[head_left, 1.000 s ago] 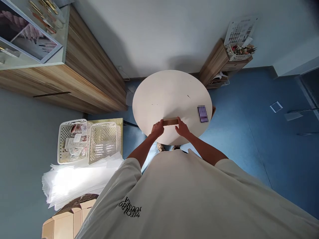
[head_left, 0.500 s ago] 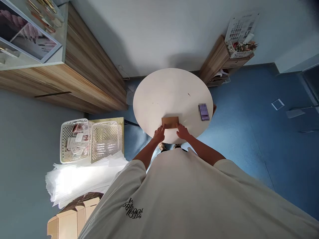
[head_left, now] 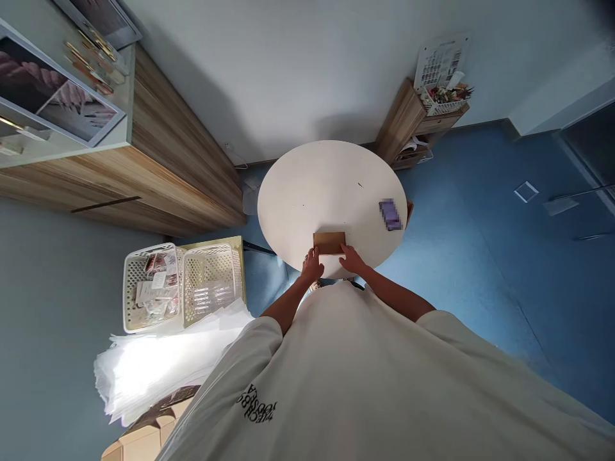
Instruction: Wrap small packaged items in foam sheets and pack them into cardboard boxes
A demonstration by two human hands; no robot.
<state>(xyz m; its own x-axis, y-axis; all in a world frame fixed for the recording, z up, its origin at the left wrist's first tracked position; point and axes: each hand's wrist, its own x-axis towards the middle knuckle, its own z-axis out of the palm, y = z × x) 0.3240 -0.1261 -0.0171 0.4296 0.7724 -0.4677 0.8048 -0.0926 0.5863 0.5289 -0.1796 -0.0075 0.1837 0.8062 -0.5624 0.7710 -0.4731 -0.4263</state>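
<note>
A small brown cardboard box (head_left: 329, 242) lies near the front edge of the round white table (head_left: 307, 186). My left hand (head_left: 312, 265) is at its front left corner, fingers against the side. At the front right corner, my right hand (head_left: 352, 261) has its fingertips on the box, the index finger reaching onto its edge. Between them the two hands hold the box; the undersides of the fingers are hidden. To the right on the tabletop lies a purple object (head_left: 391, 214), blurred by pixelation.
On the left stand white plastic baskets (head_left: 181, 282) with packets and clear containers, near a stack of white sheets (head_left: 144, 371) and folded cardboard (head_left: 144, 442). A wooden cabinet (head_left: 187, 141) rises at the back left, a small wooden shelf (head_left: 401, 128) at the back right.
The camera view has shifted slightly. My left hand has turned a little at the box's corner, its fingers pointing more upright. The box stays in nearly the same place on the table.
</note>
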